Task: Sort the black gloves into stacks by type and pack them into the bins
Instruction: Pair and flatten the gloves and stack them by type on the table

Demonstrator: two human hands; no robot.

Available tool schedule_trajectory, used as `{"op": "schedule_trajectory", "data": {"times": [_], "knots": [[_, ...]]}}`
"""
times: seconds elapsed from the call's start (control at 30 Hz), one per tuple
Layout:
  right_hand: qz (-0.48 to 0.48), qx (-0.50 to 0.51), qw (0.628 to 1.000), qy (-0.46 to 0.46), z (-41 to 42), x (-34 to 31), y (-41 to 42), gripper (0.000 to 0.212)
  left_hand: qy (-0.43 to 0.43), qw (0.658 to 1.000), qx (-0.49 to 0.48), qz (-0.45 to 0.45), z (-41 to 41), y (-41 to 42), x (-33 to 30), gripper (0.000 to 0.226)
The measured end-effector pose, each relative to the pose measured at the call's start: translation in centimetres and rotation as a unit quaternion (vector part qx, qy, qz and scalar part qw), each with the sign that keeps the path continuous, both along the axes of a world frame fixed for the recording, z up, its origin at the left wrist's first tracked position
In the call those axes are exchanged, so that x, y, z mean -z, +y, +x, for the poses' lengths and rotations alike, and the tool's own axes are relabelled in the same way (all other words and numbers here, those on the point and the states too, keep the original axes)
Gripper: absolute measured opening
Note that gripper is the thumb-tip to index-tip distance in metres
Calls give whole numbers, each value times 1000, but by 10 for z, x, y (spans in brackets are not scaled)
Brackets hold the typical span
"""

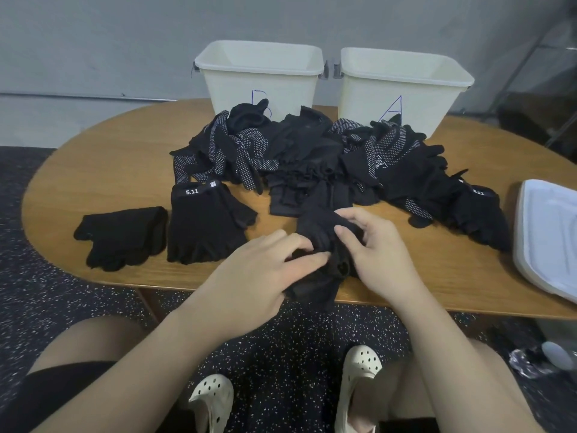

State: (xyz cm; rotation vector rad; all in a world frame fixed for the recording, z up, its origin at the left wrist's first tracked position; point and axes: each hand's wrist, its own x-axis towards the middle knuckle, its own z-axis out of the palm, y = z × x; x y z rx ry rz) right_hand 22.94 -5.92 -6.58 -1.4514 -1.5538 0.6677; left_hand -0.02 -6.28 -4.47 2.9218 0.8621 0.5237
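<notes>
Glove [324,245]: crumpled, at the table's [93,170] near edge, between both hands.
Left hand [259,273]: palm down, fingers curled, pinching the glove's left side.
Right hand [371,248]: fingers bent, thumb and forefinger gripping the glove's top.
Pile [312,157]: mixed black gloves, mid-table, before the bins [259,76].
Stacks [162,235]: two, left of the hands.

I see a smooth wooden tabletop [118,170] with a soft satin sheen. At its twelve o'clock edge stand two cream plastic bins [260,79], smooth and faintly glossy, with small metal handle fittings. The heap of gloves [306,157] is matt black knit cloth, several studded with pale grip dots. At three o'clock lies a glossy white plastic lid [549,232]. The floor [18,214] looks rough, dark and speckled.
</notes>
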Motion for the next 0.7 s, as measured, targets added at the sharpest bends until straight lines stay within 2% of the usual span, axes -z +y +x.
{"op": "schedule_trajectory", "data": {"times": [0.1,0.3,0.47,0.6,0.7], "knots": [[21,40,999,-18,5,-2,0,19,26,1000,1,1,-4,-1,4,57],[11,36,999,-19,10,-1,1,24,29,999,-7,-22,-4,-2,6,50],[-9,65,998,13,8,-6,2,8,-9,998,-26,-47,-2,-7,2,43],[-24,71,997,2,8,-4,3,25,-63,993,-90,-43,4,2,6,48],[-35,70,997,14,8,-4,5,30,-33,996,-66,-58,9,10,12,53]]}}
